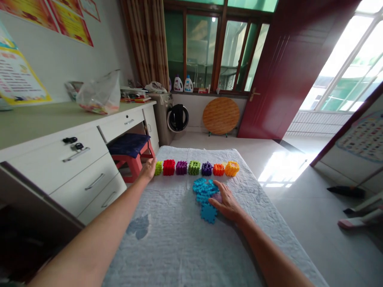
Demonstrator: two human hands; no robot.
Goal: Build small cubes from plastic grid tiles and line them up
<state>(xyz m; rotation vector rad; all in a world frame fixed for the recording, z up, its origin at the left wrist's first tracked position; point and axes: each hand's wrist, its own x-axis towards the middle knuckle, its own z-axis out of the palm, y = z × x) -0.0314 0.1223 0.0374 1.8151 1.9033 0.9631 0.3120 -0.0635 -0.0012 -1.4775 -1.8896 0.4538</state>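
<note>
A row of interlocking foam-like cubes runs across the bed-like padded surface: a yellow-green cube (158,168), a red cube (169,167), a purple cube (181,168), a green cube (194,168), a dark blue cube (206,168), an orange cube (218,170) and a yellow cube (231,168). My left hand (148,170) rests its outstretched fingers against the left side of the yellow-green cube. Nearer me lie several flat blue notched pieces (208,213). Over their right edge, my right hand (228,202) is spread, thumb and fingers apart, with a purplish patch (218,197) partly hidden beneath it.
Pale quilted cloth (179,247) covers the surface. On the left stands a white desk (80,167) with drawers, and a red stool (131,153) is tucked beside it. A washing machine (164,119) and a round wooden tabletop (221,115) are at the back.
</note>
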